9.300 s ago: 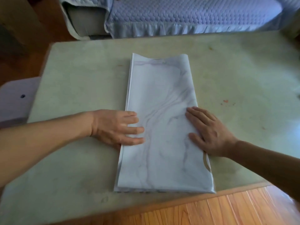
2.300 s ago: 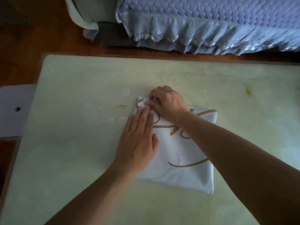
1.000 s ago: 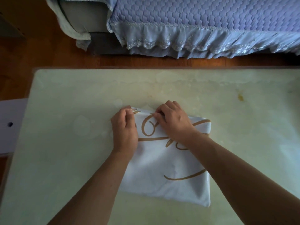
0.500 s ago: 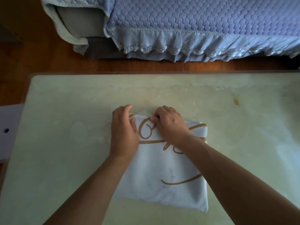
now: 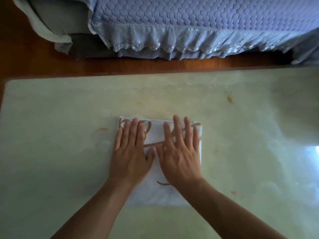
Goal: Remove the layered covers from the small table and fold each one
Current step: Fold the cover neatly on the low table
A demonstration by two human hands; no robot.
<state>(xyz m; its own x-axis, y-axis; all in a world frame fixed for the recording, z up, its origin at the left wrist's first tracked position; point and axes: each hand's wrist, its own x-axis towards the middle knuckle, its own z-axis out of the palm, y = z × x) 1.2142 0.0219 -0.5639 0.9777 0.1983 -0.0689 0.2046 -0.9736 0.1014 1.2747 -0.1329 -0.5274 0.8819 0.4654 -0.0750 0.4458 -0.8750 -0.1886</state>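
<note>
Left hand (image 5: 129, 157): flat, fingers spread, grip holding nothing, pressing folded cover (image 5: 155, 135) at its 9 o'clock half. Right hand (image 5: 179, 156): same, 3 o'clock half. Cover mid-counter (image 5: 60, 126). Judged thin, limp, slick; take hold at 12 o'clock corners.

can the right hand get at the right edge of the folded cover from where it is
Probably yes. The right hand lies flat on the cover, its little finger already near the right edge, and the table beside that edge is bare.
</note>
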